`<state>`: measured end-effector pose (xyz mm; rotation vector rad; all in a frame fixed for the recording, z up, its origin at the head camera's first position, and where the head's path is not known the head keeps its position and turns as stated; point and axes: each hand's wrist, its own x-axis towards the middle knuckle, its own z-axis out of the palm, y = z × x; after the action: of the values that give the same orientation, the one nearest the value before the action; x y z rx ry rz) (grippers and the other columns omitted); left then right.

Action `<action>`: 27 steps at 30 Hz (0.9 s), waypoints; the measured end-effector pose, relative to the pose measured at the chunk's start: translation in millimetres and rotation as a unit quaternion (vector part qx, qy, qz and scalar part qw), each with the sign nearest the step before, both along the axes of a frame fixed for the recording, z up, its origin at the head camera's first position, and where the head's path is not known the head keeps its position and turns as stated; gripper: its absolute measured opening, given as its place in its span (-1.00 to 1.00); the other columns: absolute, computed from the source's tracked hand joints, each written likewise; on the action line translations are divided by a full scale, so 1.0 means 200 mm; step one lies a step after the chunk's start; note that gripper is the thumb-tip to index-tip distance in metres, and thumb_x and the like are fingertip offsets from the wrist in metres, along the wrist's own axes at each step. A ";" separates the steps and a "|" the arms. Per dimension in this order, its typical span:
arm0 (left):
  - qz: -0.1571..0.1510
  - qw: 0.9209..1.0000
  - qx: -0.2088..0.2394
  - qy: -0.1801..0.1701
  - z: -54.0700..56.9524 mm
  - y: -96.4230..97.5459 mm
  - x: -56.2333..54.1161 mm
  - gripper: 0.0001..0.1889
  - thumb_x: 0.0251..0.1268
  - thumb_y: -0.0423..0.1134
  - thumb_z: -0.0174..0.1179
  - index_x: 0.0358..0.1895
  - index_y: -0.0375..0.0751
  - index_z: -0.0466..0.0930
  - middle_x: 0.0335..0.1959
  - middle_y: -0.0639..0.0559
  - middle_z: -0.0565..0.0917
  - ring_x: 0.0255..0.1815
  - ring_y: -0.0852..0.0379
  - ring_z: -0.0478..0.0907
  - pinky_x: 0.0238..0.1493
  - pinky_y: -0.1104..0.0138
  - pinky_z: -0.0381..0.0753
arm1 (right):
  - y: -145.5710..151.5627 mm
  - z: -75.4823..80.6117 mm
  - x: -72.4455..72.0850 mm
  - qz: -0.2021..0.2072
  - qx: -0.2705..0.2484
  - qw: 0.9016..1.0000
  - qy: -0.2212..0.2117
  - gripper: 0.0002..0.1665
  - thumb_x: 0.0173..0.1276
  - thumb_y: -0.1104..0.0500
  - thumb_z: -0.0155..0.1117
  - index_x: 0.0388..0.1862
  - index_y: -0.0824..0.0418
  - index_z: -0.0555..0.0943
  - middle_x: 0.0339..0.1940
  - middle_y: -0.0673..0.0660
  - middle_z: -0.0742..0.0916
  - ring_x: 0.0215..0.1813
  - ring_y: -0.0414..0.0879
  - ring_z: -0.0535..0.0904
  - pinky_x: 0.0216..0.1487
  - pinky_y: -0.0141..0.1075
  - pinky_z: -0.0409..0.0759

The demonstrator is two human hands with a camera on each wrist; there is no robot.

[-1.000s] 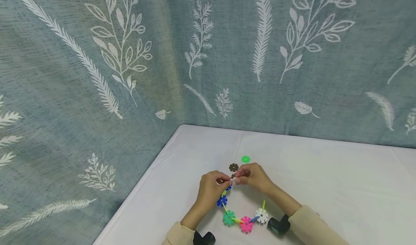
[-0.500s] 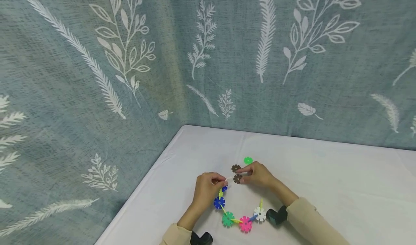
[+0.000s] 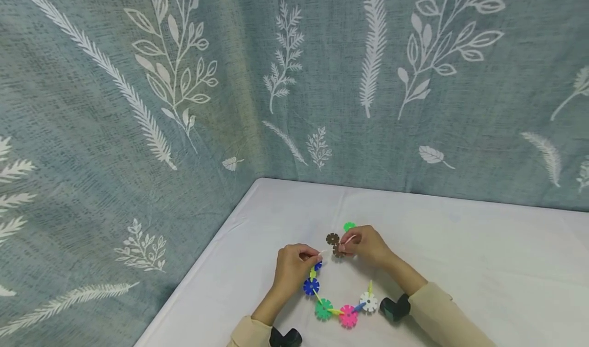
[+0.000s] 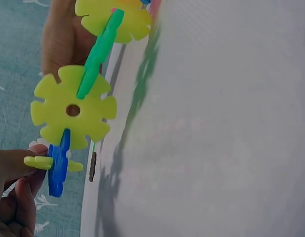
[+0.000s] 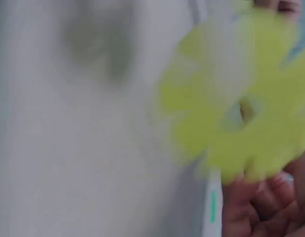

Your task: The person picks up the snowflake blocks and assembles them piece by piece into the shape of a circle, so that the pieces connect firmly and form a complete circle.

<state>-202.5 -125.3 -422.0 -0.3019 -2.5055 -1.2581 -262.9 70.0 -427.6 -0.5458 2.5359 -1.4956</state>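
Note:
My left hand [image 3: 292,268] pinches a white notched disc [image 3: 324,252] at one end of a curved chain of interlocking plastic discs. From there the chain runs through a blue disc [image 3: 311,286], a green disc [image 3: 324,309] and a pink disc [image 3: 348,317] to a white one [image 3: 368,302]. The far end is a yellow disc [image 5: 276,98], large and blurred in the right wrist view. My right hand [image 3: 370,247] pinches a loose brown disc [image 3: 338,253] by its edge, fingertips covering part of it. The left wrist view shows yellow discs [image 4: 46,111] face-on along the chain.
Another brown disc [image 3: 333,238] lies just behind the pinched one. A light green disc [image 3: 349,226] sits farther back, partly behind my right hand. Black wrist cameras [image 3: 395,307] stick out under both wrists. A patterned curtain [image 3: 340,81] hangs along the white table's [image 3: 483,265] back and left edges.
My right hand has left the white disc near my left hand and moved right to a brown disc, its fingers closing there. My left hand keeps the white disc almost in place.

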 end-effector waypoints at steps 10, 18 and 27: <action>-0.012 0.999 -0.008 0.041 0.00 0.04 0.01 -0.96 -0.09 -0.37 0.38 -0.53 -0.22 0.70 -0.62 0.03 0.67 -0.60 0.35 0.46 -0.53 0.53 0.42 | 0.02 0.07 0.04 -0.006 -0.101 0.988 -0.120 -0.73 0.21 0.25 0.26 -0.23 0.48 0.59 -0.47 0.10 0.75 -0.50 -0.23 0.62 -0.36 -0.33 0.62; -0.018 0.998 -0.014 0.053 -0.01 0.06 0.01 -0.96 -0.10 -0.36 0.38 -0.52 -0.22 0.71 -0.61 0.04 0.67 -0.59 0.33 0.49 -0.53 0.53 0.42 | 0.01 0.07 0.04 -0.037 -0.109 0.985 -0.131 -0.76 0.20 0.27 0.26 -0.26 0.47 0.60 -0.52 0.04 0.73 -0.51 -0.26 0.61 -0.35 -0.34 0.62; 0.005 0.996 -0.012 0.092 -0.02 0.08 0.02 -0.94 -0.12 -0.40 0.39 -0.57 -0.23 0.68 -0.64 0.06 0.65 -0.60 0.30 0.49 -0.53 0.53 0.40 | -0.03 0.07 0.07 -0.054 -0.156 0.974 -0.157 -0.82 0.17 0.38 0.25 -0.32 0.53 0.58 -0.48 0.12 0.73 -0.53 -0.24 0.63 -0.38 -0.42 0.62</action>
<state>-198.3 -109.3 -425.5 -0.3926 -2.3643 -1.1426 -249.8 63.8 -414.3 -0.1860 2.1350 -1.8653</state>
